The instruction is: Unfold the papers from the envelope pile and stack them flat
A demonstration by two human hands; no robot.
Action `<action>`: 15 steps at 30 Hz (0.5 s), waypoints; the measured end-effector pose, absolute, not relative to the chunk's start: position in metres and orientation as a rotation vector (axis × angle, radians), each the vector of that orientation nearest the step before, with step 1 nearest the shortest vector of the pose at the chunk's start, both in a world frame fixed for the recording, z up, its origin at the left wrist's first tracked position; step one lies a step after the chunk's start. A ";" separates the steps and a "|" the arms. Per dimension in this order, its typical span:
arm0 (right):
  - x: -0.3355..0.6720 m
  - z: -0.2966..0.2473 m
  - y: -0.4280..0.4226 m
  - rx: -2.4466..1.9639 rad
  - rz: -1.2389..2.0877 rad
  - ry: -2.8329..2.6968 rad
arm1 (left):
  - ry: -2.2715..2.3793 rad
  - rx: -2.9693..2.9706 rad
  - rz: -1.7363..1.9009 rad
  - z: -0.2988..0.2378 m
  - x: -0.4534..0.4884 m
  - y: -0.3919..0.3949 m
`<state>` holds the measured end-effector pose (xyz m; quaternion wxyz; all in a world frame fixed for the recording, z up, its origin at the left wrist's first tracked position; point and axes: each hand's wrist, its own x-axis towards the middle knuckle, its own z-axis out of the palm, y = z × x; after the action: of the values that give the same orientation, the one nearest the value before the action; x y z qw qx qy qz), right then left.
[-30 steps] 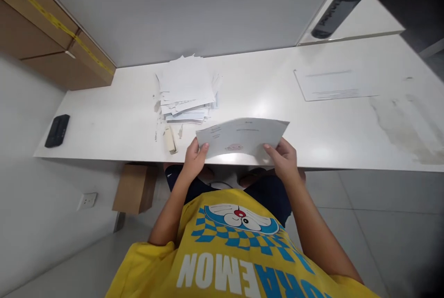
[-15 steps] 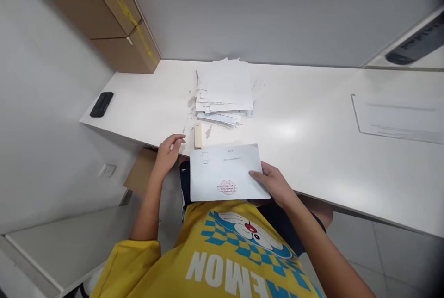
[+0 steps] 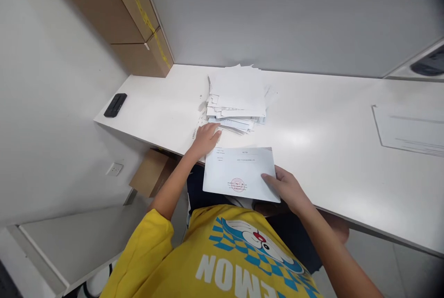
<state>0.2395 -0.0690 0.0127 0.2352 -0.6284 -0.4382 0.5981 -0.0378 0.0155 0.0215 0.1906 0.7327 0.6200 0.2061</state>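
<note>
- White desk (image 3: 312,150) is bearing a paper pile (image 3: 237,94), with a stamped sheet (image 3: 239,173) at its 6 o'clock.
- Right hand (image 3: 289,191) is pinching the stamped sheet's 4 o'clock edge.
- Left hand (image 3: 205,138) is curling at the pile's 7 o'clock, grasp unclear.
- Sheet is likely handling light and floppy, so an edge pinch suits it.

Place: an office is indicated.
Desk: a long white desk (image 3: 312,150) is set against a grey partition.
Papers: a loose pile (image 3: 237,96) is stacked at 12 o'clock.
Storage: cardboard boxes (image 3: 114,6) are piled at 10 o'clock.
</note>
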 end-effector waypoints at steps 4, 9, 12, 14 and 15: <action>0.238 0.010 -0.067 -1.730 1.581 -1.334 | 1.795 2.161 0.579 0.022 -0.031 0.011; 0.239 0.010 -0.066 -1.698 1.626 -1.292 | 1.758 2.120 0.717 0.017 -0.031 0.009; 0.239 0.016 -0.065 -1.692 1.644 -1.261 | 1.761 2.096 0.851 0.011 -0.029 0.008; 0.236 0.020 -0.063 -1.678 1.632 -1.254 | 1.746 2.078 0.904 0.009 -0.028 0.009; 0.234 0.022 -0.063 -1.677 1.613 -1.255 | 1.728 2.060 0.920 0.009 -0.029 0.009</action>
<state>0.2336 -0.0632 0.0217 0.2465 -0.6148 -0.4601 0.5913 -0.0287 0.0092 0.0092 0.1494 0.7167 0.6013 0.3200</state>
